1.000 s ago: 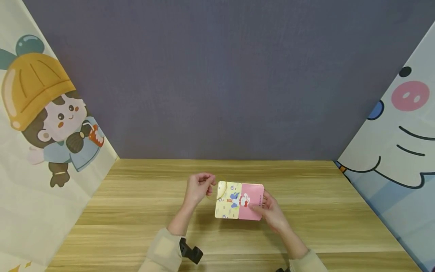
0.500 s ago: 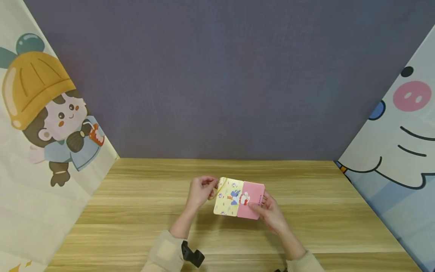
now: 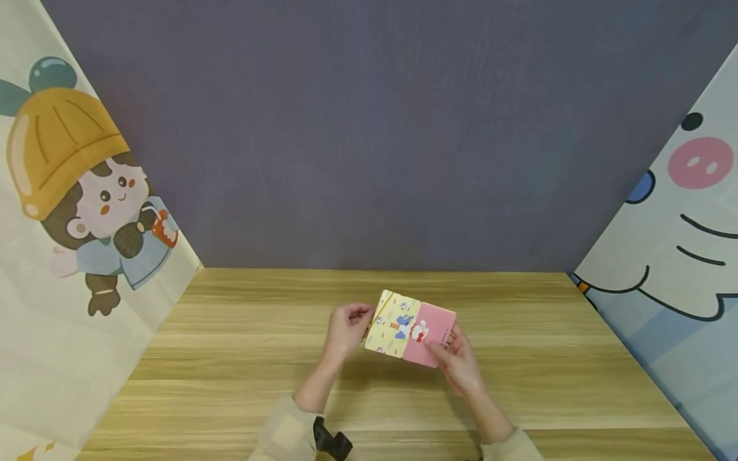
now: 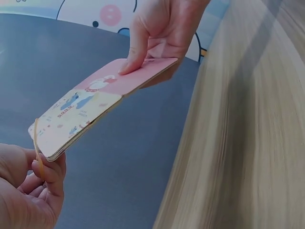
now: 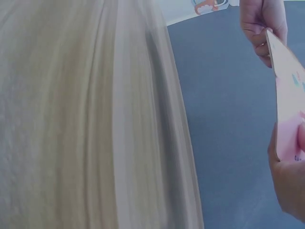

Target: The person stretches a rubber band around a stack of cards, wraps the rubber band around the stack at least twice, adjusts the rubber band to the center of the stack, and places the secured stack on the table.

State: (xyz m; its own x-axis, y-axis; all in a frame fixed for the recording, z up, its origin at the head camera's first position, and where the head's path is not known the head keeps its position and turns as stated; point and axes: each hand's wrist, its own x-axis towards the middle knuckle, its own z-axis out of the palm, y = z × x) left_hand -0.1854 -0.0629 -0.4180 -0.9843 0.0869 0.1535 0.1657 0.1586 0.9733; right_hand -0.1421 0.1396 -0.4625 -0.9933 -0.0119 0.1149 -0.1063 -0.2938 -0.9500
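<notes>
A small notebook (image 3: pixel 410 330) with a yellow half and a pink half, printed with cartoon figures, is held tilted above the table. My right hand (image 3: pixel 461 368) grips its pink end, thumb on the upper face and fingers underneath. At the yellow end, a thin yellowish rubber band (image 4: pixel 36 136) loops across a corner. My left hand (image 3: pixel 347 330) pinches this band with curled fingers, close to the notebook's edge. In the left wrist view the band runs from the cover down into those fingers. The right wrist view shows the notebook (image 5: pixel 285 95) nearly edge-on.
A wood-grain table (image 3: pixel 259 358) lies beneath both hands. Behind it rises a dark grey-blue panel (image 3: pixel 369 141). Side panels with cartoon prints stand at left (image 3: pixel 34 333) and right (image 3: pixel 651 269). A black wrist mount (image 3: pixel 332 442) sits on the left sleeve.
The notebook has turned, its yellow end rising. My left hand has moved right, closer to the notebook. The band, earlier a loose loop, now lies straighter across the corner.
</notes>
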